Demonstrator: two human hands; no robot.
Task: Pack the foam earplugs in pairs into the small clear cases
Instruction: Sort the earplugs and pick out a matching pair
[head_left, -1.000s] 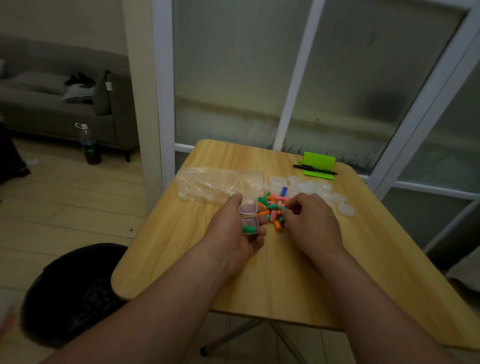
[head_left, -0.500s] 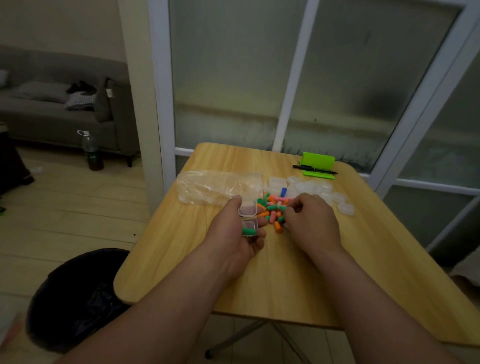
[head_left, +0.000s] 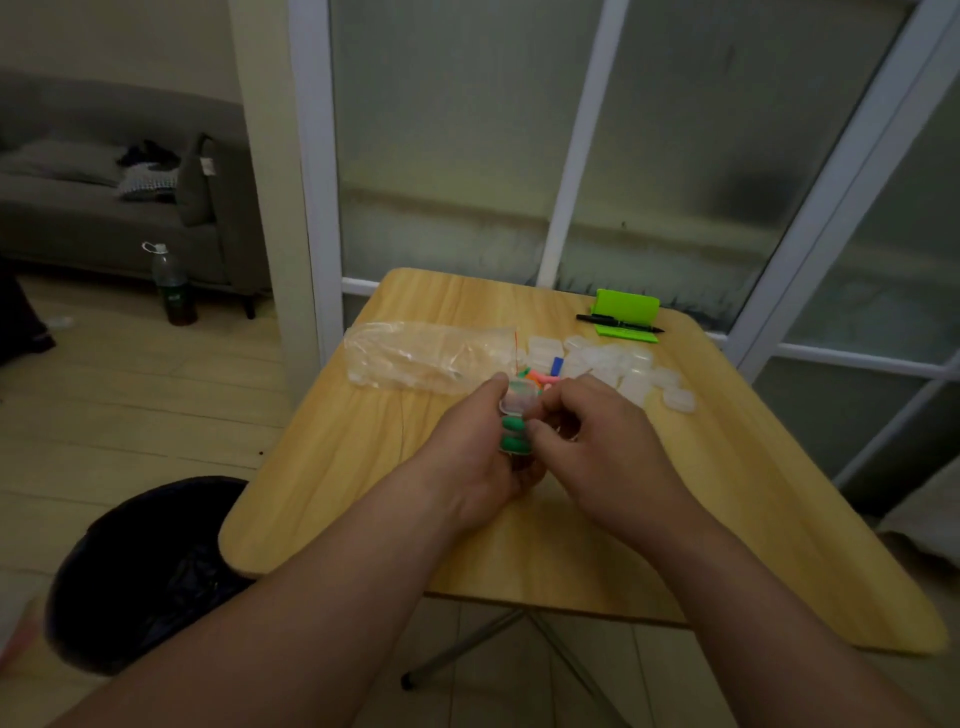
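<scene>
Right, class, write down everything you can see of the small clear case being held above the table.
The small clear case looks like see-through plastic with rounded corners. It is open, its lid tipped up at the far side. Two green earplugs lie side by side in its base. The left hand grips it above the table; the right hand has its thumb at the case's right edge.

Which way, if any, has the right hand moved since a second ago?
Yes: the right hand went left, off the earplug pile, to the case in the left hand.

Left hand (head_left: 480, 449) and right hand (head_left: 592, 447) mostly cover the earplug pile (head_left: 544, 375) at twelve o'clock; the right's hold on the clear case (head_left: 518, 399) is unclear.
</scene>
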